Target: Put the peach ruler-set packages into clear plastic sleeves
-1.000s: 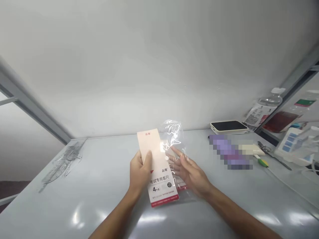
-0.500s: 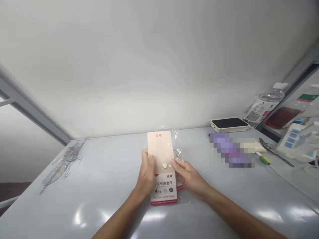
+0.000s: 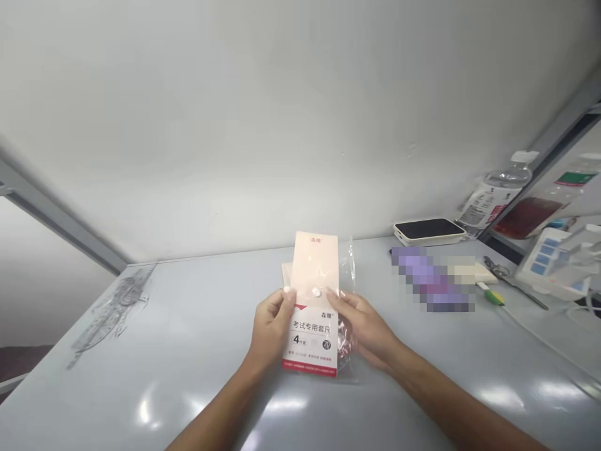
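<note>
Pale pink card (image 3: 313, 263) stands upright between both hands at about 12 o'clock from the wrists, over the grey table (image 3: 154, 369). It is printed as a four-piece exam ruler set, with a red strip along its foot. A clear bag (image 3: 348, 266) shows past its right side and below it; from this view it is hard to say whether the card sits inside the film or just in front of it. A second pink sheet (image 3: 286, 275) peeks out behind the card's left edge, and a small white sticker (image 3: 317, 292) sits mid-card.

The left hand (image 3: 272, 329) is closed in a pinch on the card's left edge, thumb on the front. The right hand (image 3: 364, 329) comes in from 3 o'clock, fingers together and resting on the right edge at sticker height; its thumb is hidden, so its grip cannot be told. Holding both edges at one height seems the sound way to keep the card square and the film from creasing.

At 2 o'clock lie a black-faced power bank (image 3: 429, 230) and a plastic bottle (image 3: 502, 194), with scissors (image 3: 498, 269) nearer 3 o'clock.
</note>
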`<state>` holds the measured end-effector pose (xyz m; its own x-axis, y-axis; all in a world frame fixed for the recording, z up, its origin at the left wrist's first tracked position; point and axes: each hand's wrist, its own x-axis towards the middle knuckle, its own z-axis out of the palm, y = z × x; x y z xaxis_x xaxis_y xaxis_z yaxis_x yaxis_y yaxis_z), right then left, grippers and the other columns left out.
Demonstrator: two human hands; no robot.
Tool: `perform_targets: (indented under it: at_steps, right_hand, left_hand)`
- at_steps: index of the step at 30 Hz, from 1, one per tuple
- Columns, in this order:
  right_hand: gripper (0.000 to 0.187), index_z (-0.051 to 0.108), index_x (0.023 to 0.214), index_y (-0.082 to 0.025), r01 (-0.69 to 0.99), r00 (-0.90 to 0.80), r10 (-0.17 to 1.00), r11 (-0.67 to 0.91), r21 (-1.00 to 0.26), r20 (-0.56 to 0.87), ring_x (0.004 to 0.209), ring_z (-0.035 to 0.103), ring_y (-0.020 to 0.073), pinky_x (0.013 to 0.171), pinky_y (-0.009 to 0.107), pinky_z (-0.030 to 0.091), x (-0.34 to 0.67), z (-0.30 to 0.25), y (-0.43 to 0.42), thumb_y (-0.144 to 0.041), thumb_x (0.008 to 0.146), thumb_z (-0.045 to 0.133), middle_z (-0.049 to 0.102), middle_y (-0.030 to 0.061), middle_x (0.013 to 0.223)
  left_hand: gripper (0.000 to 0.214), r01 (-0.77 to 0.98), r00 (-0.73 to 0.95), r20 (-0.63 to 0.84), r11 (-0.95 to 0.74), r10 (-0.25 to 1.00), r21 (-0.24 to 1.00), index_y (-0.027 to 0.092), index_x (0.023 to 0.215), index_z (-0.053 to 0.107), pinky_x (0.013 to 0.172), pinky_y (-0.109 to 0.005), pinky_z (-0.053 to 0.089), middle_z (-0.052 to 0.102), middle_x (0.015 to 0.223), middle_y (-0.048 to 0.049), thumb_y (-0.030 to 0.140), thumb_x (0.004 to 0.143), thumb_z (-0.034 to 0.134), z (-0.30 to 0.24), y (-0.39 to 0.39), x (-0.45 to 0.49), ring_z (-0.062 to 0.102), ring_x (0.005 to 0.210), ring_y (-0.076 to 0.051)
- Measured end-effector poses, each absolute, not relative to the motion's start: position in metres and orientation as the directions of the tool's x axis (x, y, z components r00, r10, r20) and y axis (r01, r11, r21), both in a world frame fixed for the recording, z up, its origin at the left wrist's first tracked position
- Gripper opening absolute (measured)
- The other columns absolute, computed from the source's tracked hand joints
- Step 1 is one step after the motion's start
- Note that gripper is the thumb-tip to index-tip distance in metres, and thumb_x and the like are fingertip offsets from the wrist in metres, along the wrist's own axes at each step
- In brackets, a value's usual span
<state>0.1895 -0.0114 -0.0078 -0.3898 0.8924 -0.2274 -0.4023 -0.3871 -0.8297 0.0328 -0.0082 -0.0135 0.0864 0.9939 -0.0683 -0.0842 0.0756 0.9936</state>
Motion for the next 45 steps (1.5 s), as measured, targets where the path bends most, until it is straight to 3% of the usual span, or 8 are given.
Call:
perform_targets:
  at_steps: [4,7,11,14,19,26,33,45]
  right_hand:
    - [0.034,0.062,0.1,-0.017,-0.322,-0.432,0.873,-0.385,-0.865,-0.227,0.064,0.061,0.0158,0.055,0.027,0.045,0.185,-0.014,-0.014,-0.043,0.077,0.056,0.067,0.0055,0.081]
    - [0.029,0.063,0.091,-0.017,-0.275,-0.405,0.887,-0.351,-0.895,-0.224,0.055,0.057,0.0127,0.051,0.025,0.043,0.189,-0.014,-0.014,-0.042,0.077,0.056,0.064,0.0021,0.07]
    - [0.028,0.062,0.08,-0.016,-0.189,-0.374,0.905,-0.289,-0.939,-0.203,0.05,0.055,0.0123,0.046,0.024,0.042,0.195,-0.011,-0.011,-0.043,0.076,0.056,0.06,-0.0002,0.06]
    - [0.029,0.064,0.084,-0.016,-0.156,-0.373,0.912,-0.242,-0.958,-0.169,0.061,0.06,0.0164,0.055,0.027,0.047,0.193,-0.012,-0.011,-0.043,0.076,0.057,0.065,0.0027,0.068]
    - [0.034,0.064,0.094,-0.014,-0.119,-0.375,0.919,-0.176,-0.977,-0.12,0.074,0.062,0.0207,0.063,0.031,0.048,0.186,-0.018,-0.014,-0.043,0.077,0.056,0.067,0.0069,0.079]
    - [0.03,0.065,0.086,-0.014,-0.131,-0.405,0.911,-0.141,-0.981,-0.077,0.072,0.063,0.0223,0.062,0.033,0.049,0.19,-0.012,-0.018,-0.042,0.076,0.056,0.068,0.0074,0.078]
    - [0.033,0.062,0.101,-0.015,-0.181,-0.461,0.887,-0.121,-0.976,-0.025,0.074,0.063,0.0205,0.066,0.033,0.05,0.19,-0.008,-0.021,-0.038,0.078,0.055,0.067,0.0067,0.081]
    - [0.027,0.061,0.102,-0.018,-0.111,-0.523,0.853,-0.077,-0.991,-0.008,0.079,0.061,0.0188,0.068,0.03,0.048,0.191,-0.008,-0.02,-0.034,0.083,0.05,0.065,0.0047,0.084]
  left_hand:
    - [0.029,-0.068,0.028,-0.065,0.067,0.998,0.995,0.017,0.066,0.043,0.045,-0.021,0.038,0.051,0.057,0.0033,0.041,0.075,0.056,-0.013,-0.008,0.034,0.049,0.049,-0.009]
    - [0.034,0.128,0.045,0.039,-0.045,0.998,0.991,0.018,0.059,0.036,0.044,-0.02,0.032,0.043,0.052,0.0053,0.041,0.076,0.053,-0.015,-0.006,0.031,0.041,0.046,-0.008]
    - [0.04,0.633,0.033,0.314,-0.263,0.949,0.728,0.018,0.049,0.03,0.043,-0.022,0.021,0.03,0.044,0.0051,0.037,0.081,0.045,-0.024,-0.005,0.027,0.026,0.042,-0.008]
    - [0.035,0.751,0.122,0.399,-0.347,0.909,0.562,0.019,0.05,0.033,0.044,-0.024,0.018,0.031,0.044,0.0046,0.031,0.083,0.041,-0.03,-0.008,0.028,0.023,0.041,-0.008]
    - [0.025,0.633,0.268,0.321,-0.417,0.908,0.652,0.019,0.06,0.038,0.045,-0.023,0.019,0.035,0.049,0.0046,0.027,0.083,0.039,-0.029,-0.016,0.034,0.026,0.043,-0.008]
    - [0.033,0.139,0.201,0.029,-0.058,0.979,0.989,0.019,0.061,0.032,0.043,-0.018,0.026,0.037,0.05,0.0061,0.041,0.081,0.046,-0.016,-0.01,0.031,0.032,0.045,-0.006]
    - [0.028,-0.02,0.339,-0.013,0.021,0.941,1.0,0.017,0.08,0.048,0.046,-0.02,0.034,0.052,0.064,0.0006,0.045,0.079,0.048,-0.011,-0.01,0.034,0.047,0.052,-0.01]
    - [0.031,-0.075,0.339,-0.073,0.105,0.938,0.992,0.013,0.064,0.052,0.046,-0.021,0.034,0.05,0.055,0.0007,0.042,0.078,0.052,-0.013,-0.009,0.031,0.047,0.049,-0.009]
